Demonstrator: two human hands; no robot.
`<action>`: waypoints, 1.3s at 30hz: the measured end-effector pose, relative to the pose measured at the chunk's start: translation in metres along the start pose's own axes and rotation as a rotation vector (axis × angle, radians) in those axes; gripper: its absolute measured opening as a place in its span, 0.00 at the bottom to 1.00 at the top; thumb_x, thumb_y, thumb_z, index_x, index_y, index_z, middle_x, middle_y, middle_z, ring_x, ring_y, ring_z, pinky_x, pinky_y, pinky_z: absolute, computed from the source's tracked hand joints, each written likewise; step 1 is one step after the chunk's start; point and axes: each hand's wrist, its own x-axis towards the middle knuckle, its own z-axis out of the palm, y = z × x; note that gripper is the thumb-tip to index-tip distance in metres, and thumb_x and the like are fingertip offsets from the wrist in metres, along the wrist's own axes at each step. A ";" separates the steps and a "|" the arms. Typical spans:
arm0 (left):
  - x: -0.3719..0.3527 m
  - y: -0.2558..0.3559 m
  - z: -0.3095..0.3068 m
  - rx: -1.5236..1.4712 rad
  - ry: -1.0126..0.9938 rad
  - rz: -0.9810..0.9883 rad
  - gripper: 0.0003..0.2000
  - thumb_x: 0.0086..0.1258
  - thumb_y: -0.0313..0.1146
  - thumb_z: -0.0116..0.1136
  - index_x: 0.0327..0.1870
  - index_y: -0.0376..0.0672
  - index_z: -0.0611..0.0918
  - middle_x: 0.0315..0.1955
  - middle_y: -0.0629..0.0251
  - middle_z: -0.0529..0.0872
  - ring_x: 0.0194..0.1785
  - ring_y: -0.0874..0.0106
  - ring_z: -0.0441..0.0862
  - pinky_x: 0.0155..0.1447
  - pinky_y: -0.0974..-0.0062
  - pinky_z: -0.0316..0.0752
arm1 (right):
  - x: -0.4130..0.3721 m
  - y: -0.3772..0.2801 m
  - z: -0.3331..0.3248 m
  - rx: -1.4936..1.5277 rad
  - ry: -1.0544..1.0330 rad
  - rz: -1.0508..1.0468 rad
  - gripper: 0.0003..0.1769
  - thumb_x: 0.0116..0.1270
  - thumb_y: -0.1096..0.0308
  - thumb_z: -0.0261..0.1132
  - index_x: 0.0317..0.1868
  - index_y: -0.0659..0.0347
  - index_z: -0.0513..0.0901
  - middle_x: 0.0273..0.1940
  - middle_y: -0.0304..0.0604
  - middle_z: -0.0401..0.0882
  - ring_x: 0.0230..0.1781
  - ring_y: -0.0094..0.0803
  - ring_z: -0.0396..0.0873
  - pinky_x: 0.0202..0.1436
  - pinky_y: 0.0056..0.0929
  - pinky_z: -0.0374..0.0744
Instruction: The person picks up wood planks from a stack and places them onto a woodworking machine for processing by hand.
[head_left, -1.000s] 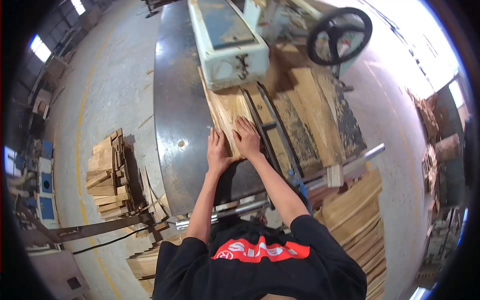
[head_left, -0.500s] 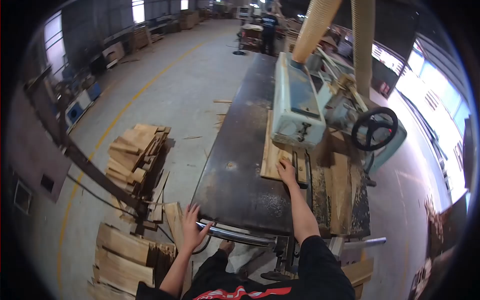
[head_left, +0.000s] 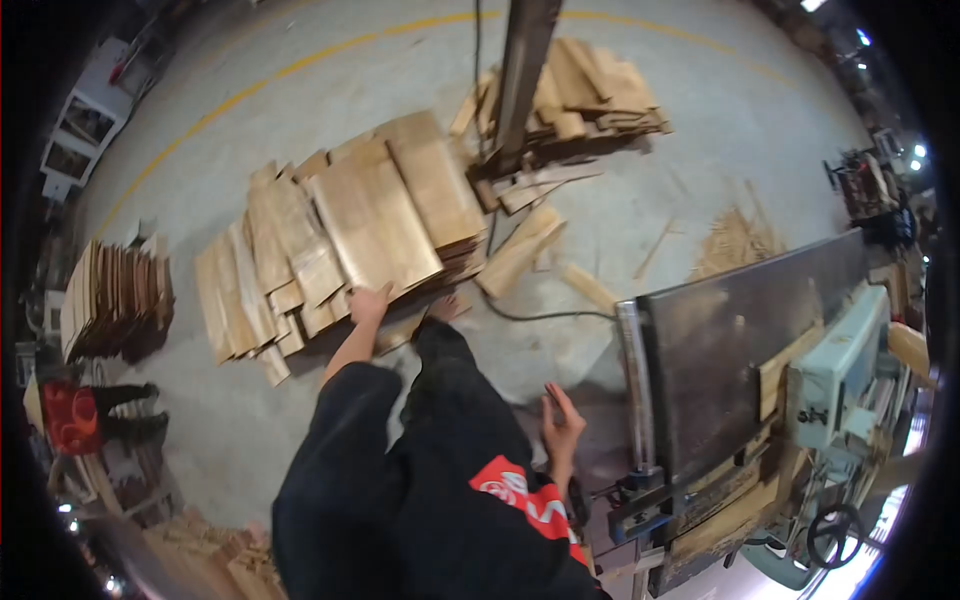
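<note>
My left hand (head_left: 370,304) is at the near end of a wide wooden board (head_left: 375,225), its fingers closed on the edge. That board lies on top of a floor pile, overlapping another wide board (head_left: 435,180) and several narrower boards (head_left: 290,235). Part of the grip is hidden from above. My right hand (head_left: 563,428) hangs beside my body, empty, with its fingers stretched out, between the pile and the machine table (head_left: 720,350). A light wooden plank (head_left: 775,385) lies on that table against the pale green machine housing (head_left: 838,375).
A metal roller bar (head_left: 636,390) runs along the table's end. Beyond my pile, a dark post (head_left: 522,85) rises beside another wood stack (head_left: 590,90). Loose offcuts (head_left: 522,250) and a black cable (head_left: 550,317) lie on the floor. At left stand upright boards (head_left: 115,300) and a person (head_left: 80,415).
My view has swung left from the machine to the floor pile. My right hand has left the plank on the table. My left hand has moved from the table's end to the board.
</note>
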 end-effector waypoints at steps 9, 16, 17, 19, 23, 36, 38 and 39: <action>0.044 0.119 -0.022 0.029 0.065 -0.358 0.72 0.41 0.73 0.82 0.82 0.30 0.60 0.80 0.32 0.57 0.85 0.40 0.55 0.85 0.42 0.56 | -0.008 0.038 -0.039 -0.226 -0.111 0.550 0.17 0.81 0.67 0.67 0.63 0.68 0.85 0.48 0.51 0.93 0.49 0.31 0.91 0.55 0.31 0.86; 0.032 0.173 0.040 -0.157 0.172 -0.080 0.69 0.42 0.56 0.89 0.83 0.35 0.55 0.80 0.38 0.56 0.83 0.42 0.54 0.83 0.41 0.54 | 0.088 -0.020 0.090 -0.022 -0.453 0.516 0.22 0.82 0.67 0.66 0.71 0.67 0.80 0.57 0.48 0.91 0.57 0.31 0.87 0.64 0.32 0.82; 0.035 0.180 0.044 -0.147 0.127 -0.124 0.69 0.43 0.51 0.90 0.83 0.35 0.53 0.80 0.39 0.55 0.83 0.42 0.54 0.83 0.41 0.54 | 0.094 -0.035 0.106 0.038 -0.470 0.477 0.22 0.82 0.67 0.66 0.71 0.67 0.80 0.57 0.49 0.90 0.58 0.31 0.87 0.64 0.31 0.81; 0.036 0.189 0.036 -0.192 0.092 -0.180 0.67 0.47 0.42 0.89 0.85 0.38 0.50 0.83 0.43 0.52 0.84 0.43 0.52 0.83 0.44 0.57 | 0.098 -0.064 0.130 0.173 -0.505 0.462 0.21 0.83 0.68 0.66 0.71 0.68 0.80 0.57 0.49 0.90 0.59 0.30 0.86 0.66 0.30 0.81; 0.026 0.184 0.007 -0.307 -0.044 -0.050 0.59 0.51 0.40 0.86 0.84 0.39 0.59 0.75 0.44 0.70 0.77 0.46 0.69 0.76 0.47 0.70 | 0.080 -0.067 0.142 0.059 -0.564 0.444 0.22 0.80 0.64 0.69 0.69 0.64 0.82 0.56 0.56 0.91 0.58 0.40 0.90 0.63 0.35 0.83; -0.227 0.182 -0.056 -1.502 -2.048 0.276 0.60 0.50 0.52 0.79 0.83 0.31 0.59 0.73 0.48 0.72 0.70 0.54 0.77 0.70 0.55 0.83 | 0.049 -0.141 0.012 0.405 0.265 0.001 0.42 0.71 0.55 0.76 0.78 0.66 0.71 0.75 0.60 0.74 0.74 0.55 0.76 0.75 0.50 0.74; -0.280 0.195 -0.044 -1.479 -2.247 0.193 0.61 0.49 0.51 0.79 0.84 0.32 0.58 0.77 0.46 0.68 0.72 0.54 0.75 0.69 0.57 0.83 | 0.035 -0.153 -0.021 -0.005 0.279 -0.186 0.44 0.68 0.51 0.77 0.78 0.65 0.72 0.78 0.60 0.70 0.77 0.56 0.72 0.78 0.52 0.72; -0.305 0.197 -0.044 -1.412 -2.317 0.160 0.61 0.50 0.51 0.79 0.84 0.32 0.57 0.77 0.46 0.67 0.72 0.53 0.74 0.69 0.58 0.83 | 0.025 -0.153 -0.033 -0.054 0.288 -0.212 0.44 0.68 0.51 0.77 0.77 0.66 0.73 0.79 0.59 0.69 0.78 0.57 0.70 0.78 0.53 0.71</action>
